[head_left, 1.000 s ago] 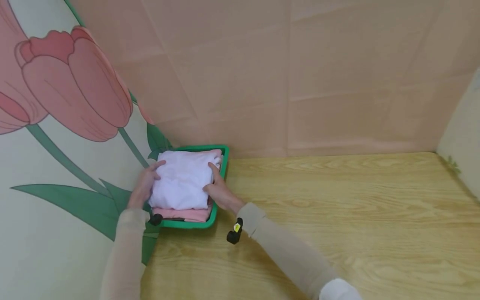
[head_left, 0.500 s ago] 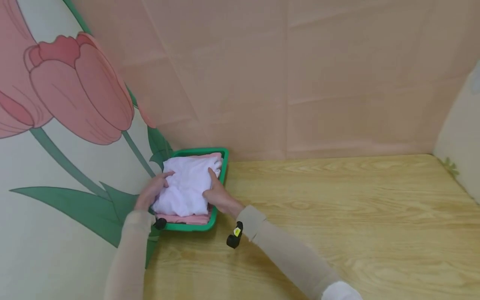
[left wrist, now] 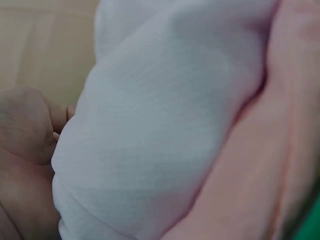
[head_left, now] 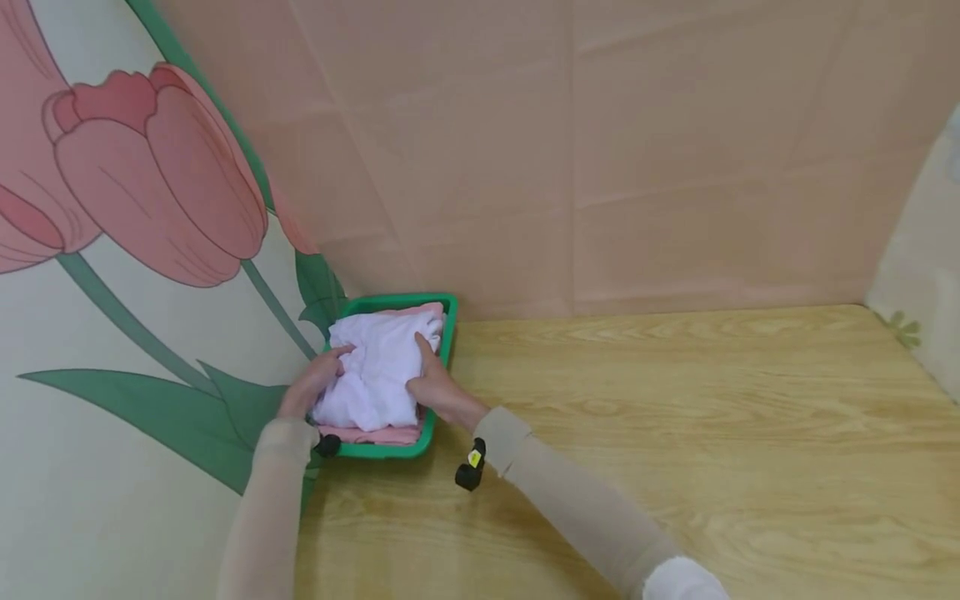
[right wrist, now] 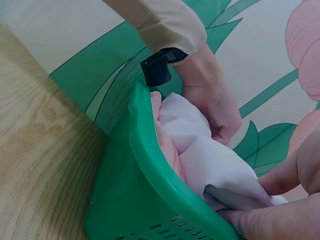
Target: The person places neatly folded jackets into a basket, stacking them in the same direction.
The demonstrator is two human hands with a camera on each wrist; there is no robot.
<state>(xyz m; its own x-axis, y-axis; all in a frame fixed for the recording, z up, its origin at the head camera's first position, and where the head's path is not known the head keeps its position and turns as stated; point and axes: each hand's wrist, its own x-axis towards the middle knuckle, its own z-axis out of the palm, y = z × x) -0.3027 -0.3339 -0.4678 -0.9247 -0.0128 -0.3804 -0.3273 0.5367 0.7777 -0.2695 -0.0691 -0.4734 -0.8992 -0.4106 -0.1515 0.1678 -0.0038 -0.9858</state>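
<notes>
A folded white garment (head_left: 375, 375) lies on top of folded pink clothing (head_left: 375, 435) in a green plastic basket (head_left: 444, 358). My left hand (head_left: 315, 382) grips the garment's left side, with its fingertips bent over the top. On the opposite side my right hand (head_left: 442, 390) pinches the right edge. Close up in the right wrist view, the thumb and fingers (right wrist: 280, 217) of that hand nip a fold of the white cloth (right wrist: 220, 165) near the basket's rim. The left wrist view is mostly filled by the bulging white cloth (left wrist: 145, 120), with the pink layer (left wrist: 245, 170) beside it.
The basket stands in the corner of a wood-grain table (head_left: 637, 433). A panel printed with tulips (head_left: 142, 183) rises close along its left side, and a pink-beige sheet (head_left: 562, 167) hangs behind. A pale panel (head_left: 930, 275) borders the far right.
My left hand has shifted slightly right and toward me, drawing the garment's left side inward and wrinkling it. The right hand stays at the right edge.
</notes>
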